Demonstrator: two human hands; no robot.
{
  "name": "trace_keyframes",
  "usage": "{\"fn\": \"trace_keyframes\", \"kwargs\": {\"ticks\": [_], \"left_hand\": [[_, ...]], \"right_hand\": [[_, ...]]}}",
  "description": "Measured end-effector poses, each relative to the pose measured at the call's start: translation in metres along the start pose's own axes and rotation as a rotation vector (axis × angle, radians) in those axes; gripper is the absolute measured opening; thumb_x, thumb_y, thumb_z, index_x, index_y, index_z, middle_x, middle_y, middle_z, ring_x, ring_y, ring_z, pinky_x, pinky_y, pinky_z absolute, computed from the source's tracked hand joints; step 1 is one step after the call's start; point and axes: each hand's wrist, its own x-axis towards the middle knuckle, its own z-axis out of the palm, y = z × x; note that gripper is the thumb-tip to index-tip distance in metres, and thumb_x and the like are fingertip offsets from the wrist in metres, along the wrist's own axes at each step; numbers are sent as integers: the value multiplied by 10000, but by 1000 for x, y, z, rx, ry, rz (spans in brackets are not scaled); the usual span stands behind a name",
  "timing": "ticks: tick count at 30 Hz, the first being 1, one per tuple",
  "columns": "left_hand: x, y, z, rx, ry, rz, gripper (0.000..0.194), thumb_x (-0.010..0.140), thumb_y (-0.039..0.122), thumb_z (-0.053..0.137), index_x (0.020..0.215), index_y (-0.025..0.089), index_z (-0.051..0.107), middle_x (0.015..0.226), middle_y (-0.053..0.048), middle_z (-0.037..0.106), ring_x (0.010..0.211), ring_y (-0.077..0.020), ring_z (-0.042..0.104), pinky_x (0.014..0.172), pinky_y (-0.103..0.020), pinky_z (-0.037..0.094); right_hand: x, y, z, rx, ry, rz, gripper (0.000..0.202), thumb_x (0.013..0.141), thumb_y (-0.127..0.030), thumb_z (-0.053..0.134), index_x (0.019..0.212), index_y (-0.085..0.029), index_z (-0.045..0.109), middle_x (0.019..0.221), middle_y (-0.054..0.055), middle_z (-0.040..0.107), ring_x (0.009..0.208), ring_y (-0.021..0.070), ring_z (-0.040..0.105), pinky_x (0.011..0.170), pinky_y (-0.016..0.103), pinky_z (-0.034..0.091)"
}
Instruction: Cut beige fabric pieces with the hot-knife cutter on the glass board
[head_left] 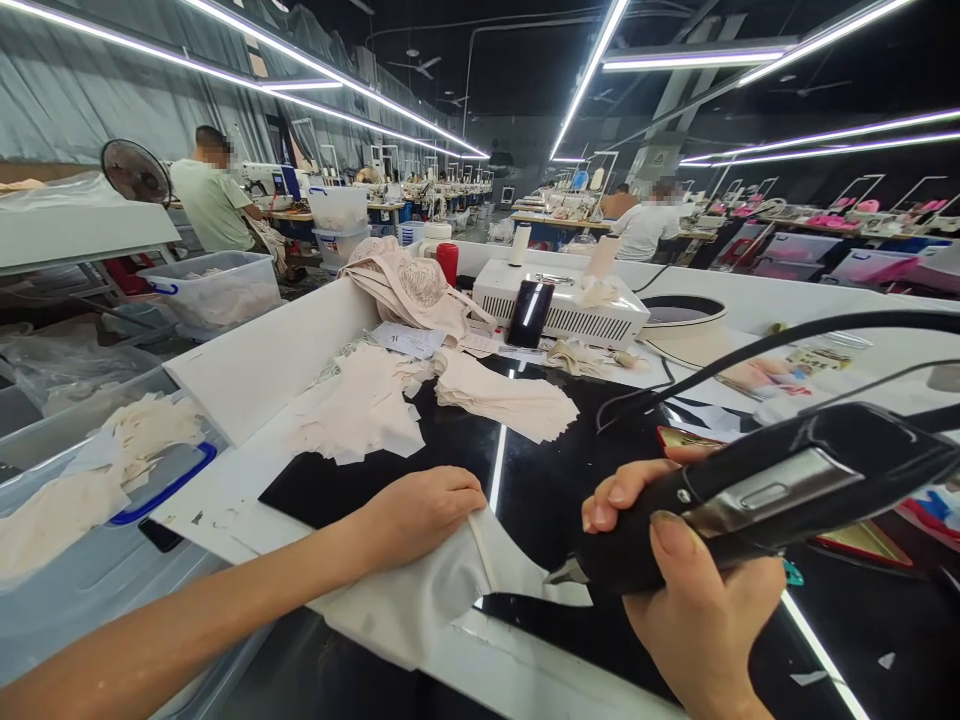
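My left hand is closed on a cream fabric piece that drapes over the front edge of the black tabletop. My right hand wraps round a black handheld tool with a corded back end. The tool's pointed metal tip touches or lies just over the right end of the fabric. Beyond my hands lie a stack of cream pieces and a looser pile of pale pieces.
A dark phone leans on a white vented box. Lace bra pieces lie at the back left. Plastic bins stand to the left. Cables arch over the right side. Two people sit farther off.
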Motion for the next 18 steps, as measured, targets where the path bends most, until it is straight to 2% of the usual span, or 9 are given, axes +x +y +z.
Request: {"fn": "trace_keyframes", "kwargs": {"ticks": [6,13,18], "left_hand": [[-4,1,1,-17,26,12,258,1058,57,467,1152,157,685,1196,-70,725,1100,-174,711,941,-289,620],[-12,-1,7,40,17,41,293,1019,-4,490,1197,149,665,1298,-75,706,1164,-177,705,1016,-270,595],[-14,-2,9,60,32,63,319,997,-29,492,1210,147,653,1299,-76,704,1137,-175,711,980,-266,609]], "right_hand": [[0,-3,1,24,28,18,386,808,-359,869,1095,-256,631,715,-23,675,551,166,620,514,323,593],[2,-5,2,-4,61,61,423,759,-390,895,1067,-254,637,702,-28,664,547,164,600,495,312,582],[13,0,15,28,59,37,380,764,-341,876,1062,-258,656,704,-34,664,541,155,597,498,299,564]]}}
